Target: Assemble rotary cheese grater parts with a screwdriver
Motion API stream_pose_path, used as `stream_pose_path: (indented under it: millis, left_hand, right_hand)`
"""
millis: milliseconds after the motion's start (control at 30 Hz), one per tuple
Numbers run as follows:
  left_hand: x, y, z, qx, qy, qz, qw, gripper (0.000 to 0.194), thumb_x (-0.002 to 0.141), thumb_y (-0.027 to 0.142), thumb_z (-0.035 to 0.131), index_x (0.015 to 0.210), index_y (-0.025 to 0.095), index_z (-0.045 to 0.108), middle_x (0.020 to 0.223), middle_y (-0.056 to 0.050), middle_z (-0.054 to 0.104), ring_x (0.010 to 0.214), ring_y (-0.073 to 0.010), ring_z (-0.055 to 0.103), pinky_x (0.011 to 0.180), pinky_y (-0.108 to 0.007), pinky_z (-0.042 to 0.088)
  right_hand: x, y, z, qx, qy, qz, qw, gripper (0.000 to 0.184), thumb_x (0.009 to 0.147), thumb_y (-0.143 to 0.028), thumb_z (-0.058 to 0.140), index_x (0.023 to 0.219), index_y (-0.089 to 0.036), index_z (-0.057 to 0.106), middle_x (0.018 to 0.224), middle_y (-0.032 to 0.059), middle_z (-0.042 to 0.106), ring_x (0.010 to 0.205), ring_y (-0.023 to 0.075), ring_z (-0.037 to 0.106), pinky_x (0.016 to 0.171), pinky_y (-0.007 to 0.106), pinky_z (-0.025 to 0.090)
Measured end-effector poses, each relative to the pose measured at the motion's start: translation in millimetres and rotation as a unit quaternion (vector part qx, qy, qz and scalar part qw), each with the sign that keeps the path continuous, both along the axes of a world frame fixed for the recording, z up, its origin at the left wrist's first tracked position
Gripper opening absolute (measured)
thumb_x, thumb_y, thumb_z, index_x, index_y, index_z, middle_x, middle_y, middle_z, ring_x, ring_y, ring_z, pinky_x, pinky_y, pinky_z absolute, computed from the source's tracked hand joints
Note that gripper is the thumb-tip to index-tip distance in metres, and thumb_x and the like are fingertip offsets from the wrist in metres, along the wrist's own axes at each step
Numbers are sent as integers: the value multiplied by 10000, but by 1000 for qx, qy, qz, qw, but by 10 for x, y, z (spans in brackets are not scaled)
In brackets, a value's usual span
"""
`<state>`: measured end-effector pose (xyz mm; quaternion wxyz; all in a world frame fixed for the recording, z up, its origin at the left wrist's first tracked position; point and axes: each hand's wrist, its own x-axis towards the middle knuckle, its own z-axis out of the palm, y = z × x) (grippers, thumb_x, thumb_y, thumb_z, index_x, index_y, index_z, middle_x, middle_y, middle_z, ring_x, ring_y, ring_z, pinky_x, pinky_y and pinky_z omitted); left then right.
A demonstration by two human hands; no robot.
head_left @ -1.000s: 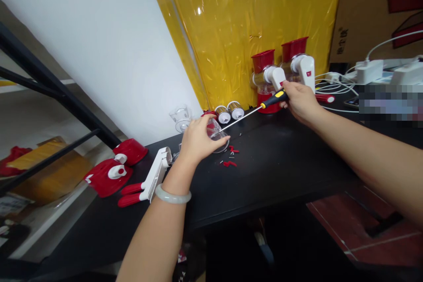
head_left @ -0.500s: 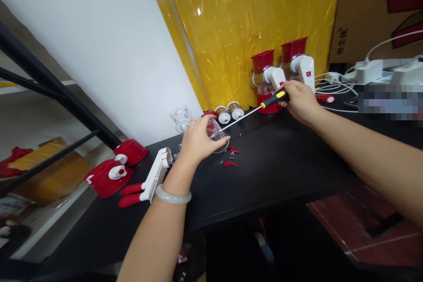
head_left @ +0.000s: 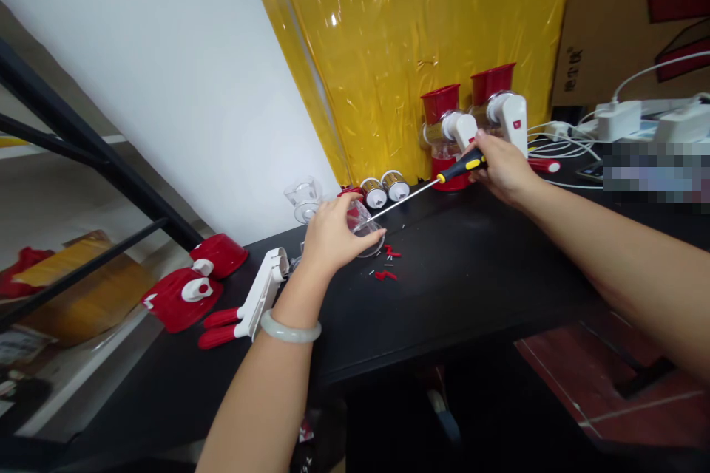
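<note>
Bangle (head_left: 291, 327) on L wrist, closest to cam. L hand (head_left: 331, 235): fingers & thumb gripping clear part (head_left: 362, 216), thumb on near side; can't tell if part's base touches tabletop (head_left: 471, 266). Part lies at R side of that hand, b/w thumb & fingertips, facing R. Screwdriver (head_left: 452, 171) meets it there: long axis slants down-left in view, R hand (head_left: 502, 166) to part, tip at or in it (too small to tell). L hand nearer, on the part itself; R hand well apart, up & to R, fingers closed on handle end.

Tabletop black. L of L forearm: 2 white cranks (head_left: 265, 292) w/ red grips, then 2 red bases (head_left: 171, 303). Just R of L thumb: red clips (head_left: 387, 276) & metal pins (head_left: 389, 264), loose. Behind L hand: clear cup (head_left: 304, 194), 2 drums (head_left: 374, 194). Behind R hand: 2 red/white mills (head_left: 453, 126), upright; cables (head_left: 560, 151) & plugs (head_left: 618, 120) farther R.

Room: shelf (head_left: 83, 369) L, red floor (head_left: 555, 355) low R, white wall (head_left: 166, 74), yellow sheet (head_left: 399, 29), carton (head_left: 604, 22) at back R.
</note>
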<state>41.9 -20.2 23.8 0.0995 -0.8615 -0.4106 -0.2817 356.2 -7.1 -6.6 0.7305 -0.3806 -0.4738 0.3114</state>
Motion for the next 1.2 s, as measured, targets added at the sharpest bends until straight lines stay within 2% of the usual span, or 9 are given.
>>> stream_pose_path:
  millis: [200, 333, 467, 600, 700, 800, 900, 967, 1200]
  left_hand:
    - [-1, 9, -3, -4, -3, -1, 1000, 636, 706, 564, 712, 1226, 236, 545, 1094, -81, 667, 1018, -305, 571, 860, -460, 469]
    - [-6, 16, -3, -5, -3, -4, 1000, 634, 704, 554, 716, 1227, 239, 545, 1101, -80, 665, 1018, -304, 569, 865, -465, 470]
    - [-6, 15, -2, -4, -2, -1, 1000, 632, 704, 560, 715, 1221, 237, 546, 1111, -83, 662, 1018, -306, 569, 871, -467, 469]
    - [-3, 7, -1, -5, -2, 4, 1000, 634, 706, 567, 711, 1223, 242, 540, 1104, -82, 663, 1025, -311, 567, 868, -465, 468]
    - [-3, 7, 0, -4, -2, 3, 1000, 630, 707, 563, 711, 1222, 243, 540, 1115, -79, 664, 1028, -312, 567, 867, -463, 468]
    - [-5, 11, 0, -5, -2, 2, 1000, 628, 705, 556, 715, 1221, 243, 542, 1119, -79, 664, 1024, -308, 571, 869, -460, 467]
    - [-5, 14, -2, -5, -1, -2, 1000, 632, 707, 553, 715, 1226, 241, 537, 1127, -80, 661, 1029, -305, 571, 877, -458, 466]
    - [-5, 15, -3, -3, -2, -2, 1000, 631, 709, 557, 712, 1226, 241, 536, 1137, -82, 658, 1034, -305, 568, 883, -461, 464]
    - [-9, 16, 0, -7, -2, 3, 1000, 633, 710, 558, 712, 1229, 239, 540, 1129, -84, 659, 1035, -313, 559, 879, -471, 461]
  right_hand:
    - [-56, -74, 47, -9, 113, 63, 992, 112, 746, -304, 640, 738, -235, 552, 673, -6, 534, 526, 123, 480, 442, 264, 391]
    - [-37, -98, 55, -21, 89, 91, 992, 241, 820, -452, 554, 719, -233, 563, 666, 21, 551, 515, 147, 497, 448, 302, 408]
    - [-27, -45, 16, -24, 23, 43, 999, 350, 827, -554, 581, 679, -239, 549, 450, -41, 351, 376, 105, 302, 412, 289, 331]
    - [-48, -39, 16, -28, 78, 35, 996, 162, 744, -330, 695, 718, -250, 556, 561, -34, 456, 448, 108, 394, 456, 275, 383]
    - [-53, -90, 50, -29, 127, 87, 988, 74, 721, -249, 644, 736, -241, 572, 683, -14, 527, 553, 128, 498, 509, 287, 439]
    - [-41, -120, 63, -23, 116, 133, 984, 109, 772, -321, 599, 729, -224, 577, 678, -4, 532, 561, 137, 522, 516, 298, 451]
    - [-29, -91, 36, -29, 65, 89, 994, 337, 826, -524, 585, 681, -224, 537, 527, -28, 436, 417, 106, 389, 426, 272, 352]
    - [-28, -56, 14, -26, 31, 66, 997, 371, 803, -559, 629, 670, -232, 516, 463, -60, 341, 377, 87, 293, 412, 265, 313]
    - [-52, -71, 41, -20, 107, 69, 992, 137, 715, -238, 674, 739, -245, 539, 715, -12, 530, 585, 129, 507, 502, 272, 433]
